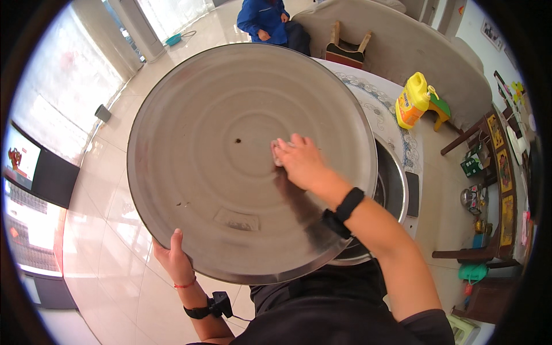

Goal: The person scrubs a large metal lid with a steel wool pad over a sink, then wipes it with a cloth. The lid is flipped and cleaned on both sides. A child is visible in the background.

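Observation:
A large round metal lid or tray [194, 129] with concentric rings fills the middle of the head view. At its lower left rim, my left hand [176, 256] grips the edge with the thumb on top. My right hand [299, 161] presses a small pale cloth or pad [277, 155] on the metal, right of the centre. Dark specks and a faint rectangular mark show on the surface. Partly hidden beneath the right side is a metal basin [399, 172] with a dark interior.
On the table's patterned cloth [375, 92] stand a yellow pump jug [412, 101] and a dark phone-like slab [412, 194]. A person in blue [269, 19] sits beyond, near a covered sofa [414, 43] and a wooden stool [347, 54]. A small bin [102, 113] stands left.

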### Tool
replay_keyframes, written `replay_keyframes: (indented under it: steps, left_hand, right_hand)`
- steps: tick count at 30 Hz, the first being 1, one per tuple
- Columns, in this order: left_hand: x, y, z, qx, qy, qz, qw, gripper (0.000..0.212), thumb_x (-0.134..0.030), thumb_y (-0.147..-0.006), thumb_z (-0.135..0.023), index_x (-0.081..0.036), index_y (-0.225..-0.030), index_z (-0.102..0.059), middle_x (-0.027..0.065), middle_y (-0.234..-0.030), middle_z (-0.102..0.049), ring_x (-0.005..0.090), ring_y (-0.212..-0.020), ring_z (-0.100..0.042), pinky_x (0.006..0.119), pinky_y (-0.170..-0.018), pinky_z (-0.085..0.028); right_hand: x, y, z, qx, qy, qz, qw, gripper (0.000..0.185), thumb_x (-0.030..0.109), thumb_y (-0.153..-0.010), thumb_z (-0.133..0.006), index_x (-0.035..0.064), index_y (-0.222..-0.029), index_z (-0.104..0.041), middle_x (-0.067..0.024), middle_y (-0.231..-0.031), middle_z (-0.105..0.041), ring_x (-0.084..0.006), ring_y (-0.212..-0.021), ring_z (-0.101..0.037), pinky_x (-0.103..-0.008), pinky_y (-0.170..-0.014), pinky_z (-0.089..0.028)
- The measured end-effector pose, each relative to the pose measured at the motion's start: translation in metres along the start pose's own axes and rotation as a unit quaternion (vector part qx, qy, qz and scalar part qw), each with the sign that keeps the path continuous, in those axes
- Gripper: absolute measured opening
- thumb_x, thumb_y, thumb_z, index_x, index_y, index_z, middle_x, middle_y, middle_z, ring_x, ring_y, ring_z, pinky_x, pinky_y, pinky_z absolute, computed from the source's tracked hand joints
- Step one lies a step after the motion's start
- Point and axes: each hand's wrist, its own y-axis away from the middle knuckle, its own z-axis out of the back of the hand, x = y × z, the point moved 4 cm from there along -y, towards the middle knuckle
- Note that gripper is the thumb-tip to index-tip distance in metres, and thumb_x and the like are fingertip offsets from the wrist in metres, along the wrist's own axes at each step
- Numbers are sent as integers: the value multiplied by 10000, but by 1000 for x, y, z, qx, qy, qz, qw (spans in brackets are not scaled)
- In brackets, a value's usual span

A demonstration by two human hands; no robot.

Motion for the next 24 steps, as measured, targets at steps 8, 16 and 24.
replay_keyframes:
  steps: [8, 16, 24]
  left_hand:
    - [2, 0, 1, -13, 18, 13, 1000, 378, -12, -858, -590, 84, -1221, -540, 102, -1091, -624, 170, -935, -577, 281, -851, -463]
    - [15, -2, 10, 6, 30, 38, 999, 390, -15, -855, -591, 81, -1229, -539, 101, -1105, -620, 166, -945, -573, 277, -852, -460]
    - [18, -6, 7, -2, 32, 34, 999, 407, -9, -864, -588, 81, -1256, -529, 112, -1138, -622, 181, -978, -587, 285, -874, -470]
  right_hand:
    - [59, 0, -8, -131, -120, 102, 979, 314, 144, -859, -561, 134, -1167, -621, 11, -1294, -556, -255, -1081, -502, -399, -844, -451]
    - [-59, 46, -25, 20, 0, -43, 999, 368, 119, -864, -535, 153, -1228, -577, 14, -1357, -533, -305, -1160, -501, -422, -926, -443]
    - [-94, 54, -2, 139, 18, -205, 969, 441, 110, -877, -514, 100, -1318, -526, -52, -1403, -512, -322, -1128, -508, -434, -927, -450]
